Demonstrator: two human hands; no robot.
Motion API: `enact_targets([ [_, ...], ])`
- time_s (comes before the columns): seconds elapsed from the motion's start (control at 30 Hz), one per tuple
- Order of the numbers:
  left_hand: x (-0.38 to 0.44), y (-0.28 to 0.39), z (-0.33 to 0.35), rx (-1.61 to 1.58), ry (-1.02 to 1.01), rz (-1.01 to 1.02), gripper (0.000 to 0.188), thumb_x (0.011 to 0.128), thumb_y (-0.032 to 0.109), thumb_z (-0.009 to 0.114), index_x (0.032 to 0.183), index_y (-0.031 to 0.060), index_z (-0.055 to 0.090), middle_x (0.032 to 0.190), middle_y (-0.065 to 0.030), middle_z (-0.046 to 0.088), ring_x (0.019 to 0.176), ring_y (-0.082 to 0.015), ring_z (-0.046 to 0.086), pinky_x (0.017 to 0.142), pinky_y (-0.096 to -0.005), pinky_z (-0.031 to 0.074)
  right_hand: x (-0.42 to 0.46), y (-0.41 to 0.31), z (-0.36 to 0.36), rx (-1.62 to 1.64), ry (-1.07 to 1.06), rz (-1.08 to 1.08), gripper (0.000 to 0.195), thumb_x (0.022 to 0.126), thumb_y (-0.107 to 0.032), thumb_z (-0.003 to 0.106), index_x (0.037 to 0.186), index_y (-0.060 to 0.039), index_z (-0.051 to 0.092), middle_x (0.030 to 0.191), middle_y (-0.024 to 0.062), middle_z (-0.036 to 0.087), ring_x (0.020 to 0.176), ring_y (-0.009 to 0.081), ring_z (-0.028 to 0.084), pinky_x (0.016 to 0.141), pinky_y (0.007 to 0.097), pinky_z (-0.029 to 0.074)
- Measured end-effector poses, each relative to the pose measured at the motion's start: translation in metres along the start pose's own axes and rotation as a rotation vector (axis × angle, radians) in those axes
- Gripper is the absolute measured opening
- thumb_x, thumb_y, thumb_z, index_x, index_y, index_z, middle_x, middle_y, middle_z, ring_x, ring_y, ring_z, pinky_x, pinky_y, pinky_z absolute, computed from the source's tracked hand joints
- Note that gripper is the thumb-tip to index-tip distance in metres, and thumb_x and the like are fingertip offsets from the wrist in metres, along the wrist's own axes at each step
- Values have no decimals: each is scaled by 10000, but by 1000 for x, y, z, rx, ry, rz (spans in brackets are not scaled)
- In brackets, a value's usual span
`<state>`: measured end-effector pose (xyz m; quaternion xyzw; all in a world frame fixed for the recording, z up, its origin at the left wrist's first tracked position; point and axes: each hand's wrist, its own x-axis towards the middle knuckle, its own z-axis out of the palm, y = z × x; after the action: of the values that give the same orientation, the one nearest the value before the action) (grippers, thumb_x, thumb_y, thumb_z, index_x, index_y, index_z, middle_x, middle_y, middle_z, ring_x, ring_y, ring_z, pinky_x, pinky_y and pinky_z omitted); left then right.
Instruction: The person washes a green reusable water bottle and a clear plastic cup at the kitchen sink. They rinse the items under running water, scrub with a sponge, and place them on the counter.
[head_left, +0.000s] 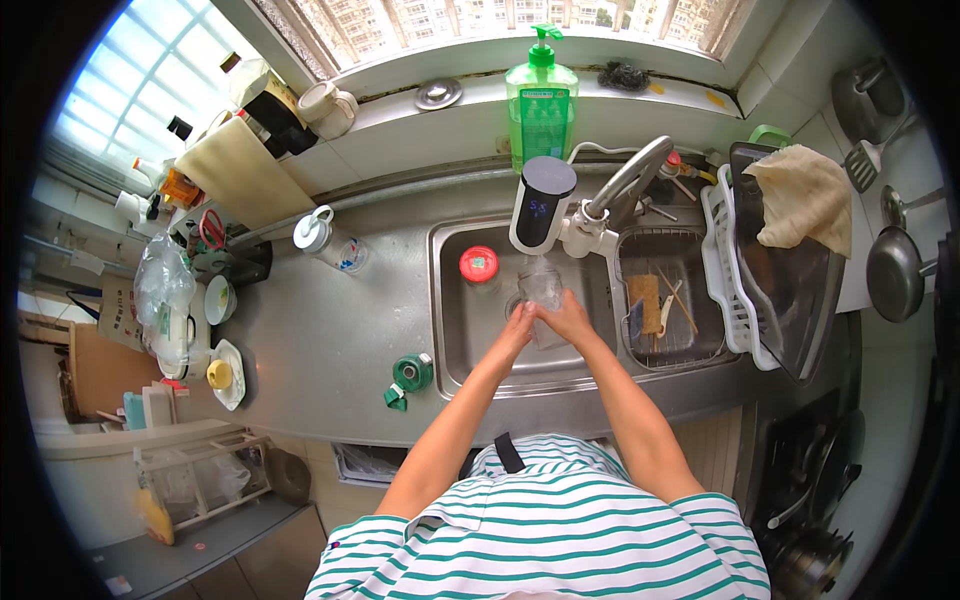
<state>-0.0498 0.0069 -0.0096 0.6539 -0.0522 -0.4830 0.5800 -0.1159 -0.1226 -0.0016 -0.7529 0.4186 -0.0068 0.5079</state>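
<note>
Over the stainless steel sink (472, 352), a clear bottle (545, 289) stands beneath the electric faucet (541, 202), whose display is lit. Water runs from the faucet towards its mouth. My right hand (566, 316) grips the bottle from the right. At the bottle's left side is my left hand (519, 328), touching it and my right hand; how firmly it holds is unclear. A jar with a red lid (478, 265) sits at the sink's upper left. On the counter left of the sink lies a green bottle cap with a strap (411, 373).
A clear bottle with a white lid (330, 240) is on the steel counter (330, 322). Behind the faucet stands a green soap pump bottle (541, 112). A wire basket (671, 349) holding a sponge is right of the sink, beside a white dish rack (731, 277).
</note>
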Motion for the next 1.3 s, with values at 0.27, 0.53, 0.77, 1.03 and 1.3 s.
enact_targets([
  [0.27,-4,47,21,303,-199,-271,932,819,657,473,1362,-62,234,1289,-239,410,1156,-281,494,912,-434,452,2,30,-9,312,-378,405,727,835,-620,466,1140,41,473,901,139,568,786,236,598,572,356,516],
  [0.53,10,22,5,159,-198,-386,803,863,595,461,1327,-44,320,1187,-181,487,921,-231,612,772,-399,523,-20,6,-17,365,-514,444,831,835,-654,415,1267,54,359,942,160,541,742,240,591,509,382,527],
  [0.77,6,38,-6,-93,-244,-63,759,811,318,692,1356,4,267,1269,-130,433,1124,-196,472,925,-374,414,-5,25,-14,481,-266,-71,700,816,-318,638,1322,28,300,1109,137,533,970,197,559,839,321,470],
  [1.03,18,79,-9,21,-151,295,712,646,186,813,1206,52,394,1161,-87,502,1080,-189,486,936,-343,392,0,-27,-32,690,-430,-248,693,780,-79,617,1388,-57,286,1315,62,411,1201,154,382,969,294,350],
  [1.3,30,91,1,204,-9,386,778,557,168,864,1167,20,404,1140,-101,514,1070,-188,507,912,-345,427,7,-11,-17,996,-227,-118,508,943,-274,413,1377,-26,323,1391,98,377,1285,193,349,1049,327,286],
])
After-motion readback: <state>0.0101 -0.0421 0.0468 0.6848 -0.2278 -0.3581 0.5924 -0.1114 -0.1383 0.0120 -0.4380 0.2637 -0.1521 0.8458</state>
